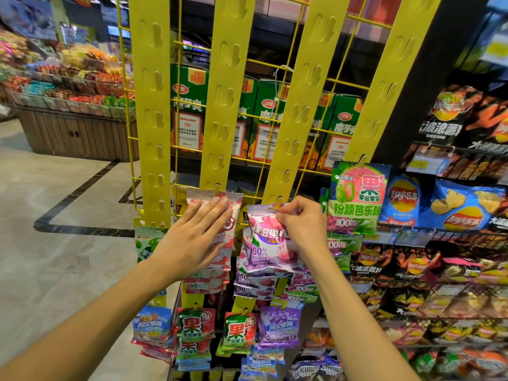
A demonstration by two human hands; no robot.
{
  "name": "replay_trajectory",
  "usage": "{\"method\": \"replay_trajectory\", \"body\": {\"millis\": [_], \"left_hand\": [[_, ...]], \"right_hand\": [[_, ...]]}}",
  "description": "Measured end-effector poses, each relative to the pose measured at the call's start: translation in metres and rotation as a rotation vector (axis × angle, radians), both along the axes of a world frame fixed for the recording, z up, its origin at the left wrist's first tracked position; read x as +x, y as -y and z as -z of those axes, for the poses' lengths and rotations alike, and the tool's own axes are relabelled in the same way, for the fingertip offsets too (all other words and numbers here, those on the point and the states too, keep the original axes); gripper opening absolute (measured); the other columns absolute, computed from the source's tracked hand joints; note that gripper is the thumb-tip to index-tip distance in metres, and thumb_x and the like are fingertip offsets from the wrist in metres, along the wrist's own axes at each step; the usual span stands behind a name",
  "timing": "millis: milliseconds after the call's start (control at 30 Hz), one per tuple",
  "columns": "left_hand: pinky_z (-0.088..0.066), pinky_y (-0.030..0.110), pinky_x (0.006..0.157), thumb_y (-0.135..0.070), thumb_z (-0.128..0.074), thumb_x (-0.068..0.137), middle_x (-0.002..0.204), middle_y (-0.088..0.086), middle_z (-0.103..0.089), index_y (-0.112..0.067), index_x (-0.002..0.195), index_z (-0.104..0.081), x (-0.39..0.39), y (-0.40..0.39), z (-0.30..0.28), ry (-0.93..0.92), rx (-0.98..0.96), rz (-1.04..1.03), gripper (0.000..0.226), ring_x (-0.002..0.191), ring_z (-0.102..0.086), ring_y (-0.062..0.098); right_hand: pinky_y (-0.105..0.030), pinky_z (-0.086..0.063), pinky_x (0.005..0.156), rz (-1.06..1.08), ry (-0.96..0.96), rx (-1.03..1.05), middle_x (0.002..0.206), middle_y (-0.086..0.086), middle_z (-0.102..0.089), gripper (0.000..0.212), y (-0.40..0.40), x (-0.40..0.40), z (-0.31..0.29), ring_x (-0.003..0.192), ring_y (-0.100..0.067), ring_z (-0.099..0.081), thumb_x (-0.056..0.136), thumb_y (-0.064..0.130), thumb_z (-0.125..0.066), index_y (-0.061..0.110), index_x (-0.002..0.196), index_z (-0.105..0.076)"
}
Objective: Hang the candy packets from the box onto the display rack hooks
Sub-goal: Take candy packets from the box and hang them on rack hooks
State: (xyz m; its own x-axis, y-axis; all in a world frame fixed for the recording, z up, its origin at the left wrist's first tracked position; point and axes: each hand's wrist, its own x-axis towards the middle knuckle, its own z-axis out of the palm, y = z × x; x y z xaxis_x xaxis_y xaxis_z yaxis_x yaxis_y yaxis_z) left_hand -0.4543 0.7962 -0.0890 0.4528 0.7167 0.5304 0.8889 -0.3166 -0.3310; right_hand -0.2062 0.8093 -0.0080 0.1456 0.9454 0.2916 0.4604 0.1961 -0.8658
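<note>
Two bare forearms, left hand (pixel 192 237), right hand (pixel 305 224), no sleeves

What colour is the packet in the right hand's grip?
Purple and pink with white lettering, on the packet pinched by the right hand; head view.

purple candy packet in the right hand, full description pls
The purple candy packet is a glossy foil pouch, purple and pink with white lettering, a fruit picture and "50%". It tilts slightly, with its top edge at a hook on the yellow strip. The right hand pinches its top right corner. More purple packets hang below it.
</note>
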Motion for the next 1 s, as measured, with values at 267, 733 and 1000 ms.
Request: {"method": "replay_trajectory", "body": {"millis": [267,733,1000], "left_hand": [[-0.01,0.047,0.127,-0.052,-0.031,0.102,0.169,0.012,-0.015,-0.01,0.162,-0.022,0.005,0.008,-0.002,-0.007,-0.04,-0.041,0.073,0.158,-0.011,0.027],[0.009,0.046,0.125,-0.048,-0.042,0.103,0.168,0.01,0.01,-0.011,0.161,0.006,0.021,0.055,-0.011,-0.049,-0.202,-0.233,0.084,0.156,0.011,0.029],[0.01,0.044,0.126,-0.048,-0.034,0.106,0.17,0.005,0.017,-0.014,0.162,0.013,0.045,0.133,-0.018,0.006,-0.404,-0.313,0.08,0.157,0.013,0.023]], "right_hand": [[-0.036,-0.047,0.074,0.056,0.179,0.085,0.101,0.013,-0.063,0.014,0.009,0.003,0.012,0.089,-0.018,-0.06,0.091,0.019,-0.072,0.027,0.09,-0.06],[-0.049,-0.04,0.113,-0.078,0.696,0.025,0.167,-0.018,0.003,0.091,0.045,0.007,0.046,0.152,-0.041,-0.015,0.093,-0.005,-0.057,0.028,0.162,-0.006],[-0.038,-0.029,0.121,-0.149,0.886,-0.043,0.169,-0.014,0.005,0.072,0.124,0.041,0.035,0.157,-0.029,-0.002,0.104,0.023,-0.051,0.016,0.162,-0.01]]}}
